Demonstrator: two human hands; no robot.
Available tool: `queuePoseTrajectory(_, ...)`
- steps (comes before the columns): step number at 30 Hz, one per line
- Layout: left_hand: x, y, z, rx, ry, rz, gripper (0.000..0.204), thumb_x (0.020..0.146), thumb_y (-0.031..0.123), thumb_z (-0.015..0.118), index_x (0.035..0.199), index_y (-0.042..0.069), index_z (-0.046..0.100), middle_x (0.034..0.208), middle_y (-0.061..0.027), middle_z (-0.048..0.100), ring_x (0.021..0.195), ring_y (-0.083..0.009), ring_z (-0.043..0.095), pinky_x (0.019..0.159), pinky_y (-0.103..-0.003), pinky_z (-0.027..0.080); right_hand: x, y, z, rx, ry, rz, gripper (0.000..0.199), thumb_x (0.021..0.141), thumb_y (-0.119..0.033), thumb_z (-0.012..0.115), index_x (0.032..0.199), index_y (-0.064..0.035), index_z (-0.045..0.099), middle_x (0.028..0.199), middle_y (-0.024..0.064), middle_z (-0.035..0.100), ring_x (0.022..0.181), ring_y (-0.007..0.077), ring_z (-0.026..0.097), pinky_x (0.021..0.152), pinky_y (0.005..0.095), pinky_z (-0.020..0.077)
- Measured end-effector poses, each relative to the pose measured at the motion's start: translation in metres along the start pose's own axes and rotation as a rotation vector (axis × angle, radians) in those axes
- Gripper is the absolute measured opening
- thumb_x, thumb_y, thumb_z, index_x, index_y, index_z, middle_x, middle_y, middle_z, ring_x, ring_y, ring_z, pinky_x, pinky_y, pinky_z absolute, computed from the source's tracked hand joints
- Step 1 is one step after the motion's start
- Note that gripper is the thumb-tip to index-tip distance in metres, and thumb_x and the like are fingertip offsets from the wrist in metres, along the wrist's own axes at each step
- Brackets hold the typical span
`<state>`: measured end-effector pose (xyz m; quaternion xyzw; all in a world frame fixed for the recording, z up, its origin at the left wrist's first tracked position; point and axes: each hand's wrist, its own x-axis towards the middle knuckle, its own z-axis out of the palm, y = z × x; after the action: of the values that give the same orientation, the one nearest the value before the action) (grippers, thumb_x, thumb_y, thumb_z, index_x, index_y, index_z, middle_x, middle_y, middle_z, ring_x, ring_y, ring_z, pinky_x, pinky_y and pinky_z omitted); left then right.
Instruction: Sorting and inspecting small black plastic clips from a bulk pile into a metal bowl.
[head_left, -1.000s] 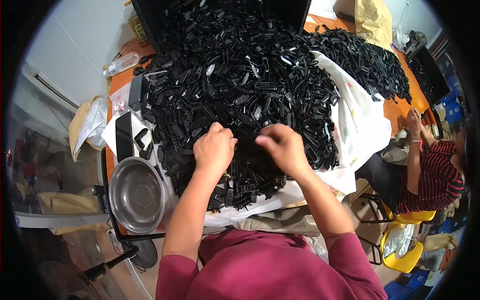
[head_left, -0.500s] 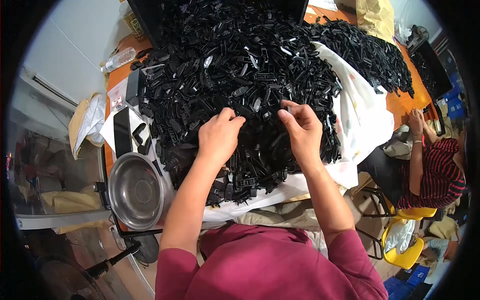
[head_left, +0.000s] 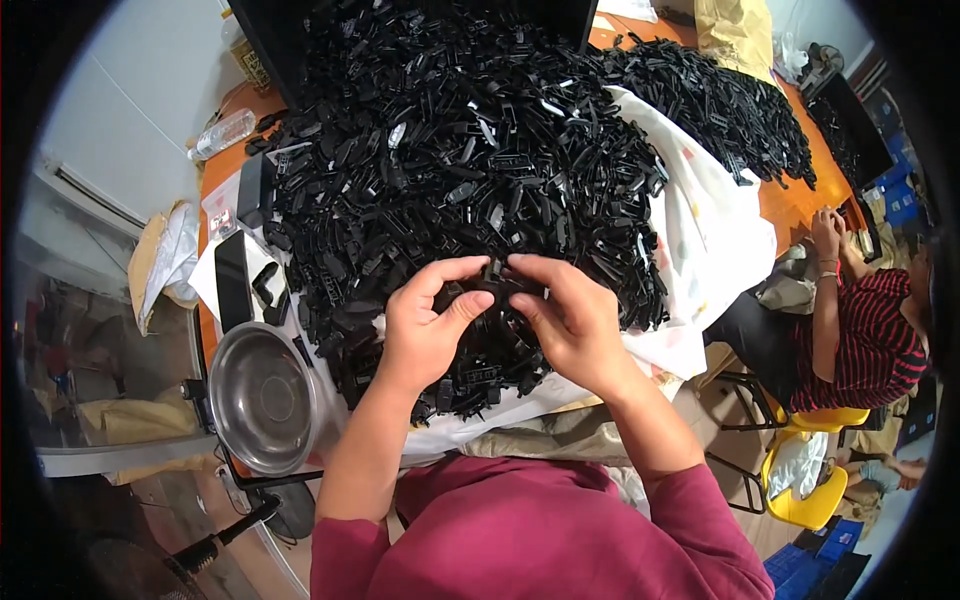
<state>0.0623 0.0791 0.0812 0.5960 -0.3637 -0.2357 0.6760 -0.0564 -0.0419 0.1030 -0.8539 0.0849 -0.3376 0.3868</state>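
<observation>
A wide heap of small black plastic parts [head_left: 420,190] covers the table before me, with a few shiny grey pieces among them. Over its near side, my left hand [head_left: 425,325] and my right hand [head_left: 577,325] face each other with their fingertips close together. Thumb and forefinger of each hand are closed on a small black plastic part [head_left: 495,270] that spans the gap between them. Its exact shape is hard to make out against the dark heap.
A round metal bowl [head_left: 262,398] stands at the left, below a black phone [head_left: 232,280]. A clear bottle [head_left: 222,135] lies farther back. White cloth [head_left: 715,220] borders the heap on the right. A person in a striped shirt [head_left: 858,345] sits at the far right near a yellow chair [head_left: 800,495].
Both hands have come together and nearer to me, from apart over the heap. A small black plastic part is now held between them. The view has shifted slightly.
</observation>
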Motion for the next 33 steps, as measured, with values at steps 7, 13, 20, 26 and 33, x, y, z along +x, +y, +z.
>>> queuePoseTrajectory(7,-0.011,0.010,0.004,-0.130,0.064,-0.158,0.023,0.081,0.007,0.065,0.102,-0.001,0.059,0.096,-0.0055,0.061,0.086,-0.0111,0.055,0.077,-0.023,0.045,-0.002,-0.003,-0.008,-0.227,-0.016,-0.224,0.038,0.067,0.001,0.067,0.105,-0.0031,0.060,0.082,0.0096,0.060,0.068,0.0235,0.057,0.057,0.0307,0.0478)
queuePoseTrajectory(13,-0.016,-0.002,0.005,-0.040,0.040,-0.011,0.025,0.082,0.008,0.063,0.105,0.000,0.058,0.097,-0.0035,0.061,0.076,-0.0082,0.054,0.067,-0.021,0.045,-0.013,0.001,-0.004,-0.207,-0.023,-0.211,0.042,0.063,0.005,0.068,0.104,-0.0034,0.061,0.082,0.0100,0.059,0.068,0.0240,0.057,0.055,0.0312,0.0463)
queuePoseTrajectory(20,-0.037,-0.016,0.025,-0.555,0.151,-0.323,0.029,0.083,0.012,0.061,0.110,0.002,0.056,0.098,-0.0081,0.062,0.058,-0.0043,0.047,0.047,-0.017,0.036,-0.034,0.001,0.021,-0.003,0.088,0.072,0.035,0.075,-0.004,0.068,0.109,-0.0028,0.058,0.091,0.0097,0.059,0.076,0.0171,0.058,0.058,0.0242,0.0466)
queuePoseTrajectory(26,-0.046,-0.018,0.009,-0.665,0.096,-0.311,0.021,0.085,0.009,0.059,0.104,0.002,0.058,0.096,-0.0075,0.063,0.058,-0.0053,0.046,0.050,-0.018,0.038,-0.038,-0.003,0.023,0.600,-0.147,0.620,0.021,0.080,-0.006,0.065,0.096,0.0024,0.054,0.080,0.0034,0.060,0.068,0.0073,0.056,0.059,0.0205,0.0474)
queuePoseTrajectory(33,-0.043,-0.021,-0.002,-0.762,0.222,-0.275,0.025,0.084,0.015,0.061,0.106,0.002,0.057,0.097,-0.0097,0.061,0.056,-0.0061,0.046,0.049,-0.018,0.037,-0.025,-0.007,0.035,0.679,-0.178,0.577,0.023,0.082,-0.004,0.062,0.102,0.0030,0.055,0.084,0.0029,0.061,0.073,0.0060,0.054,0.064,0.0206,0.0472)
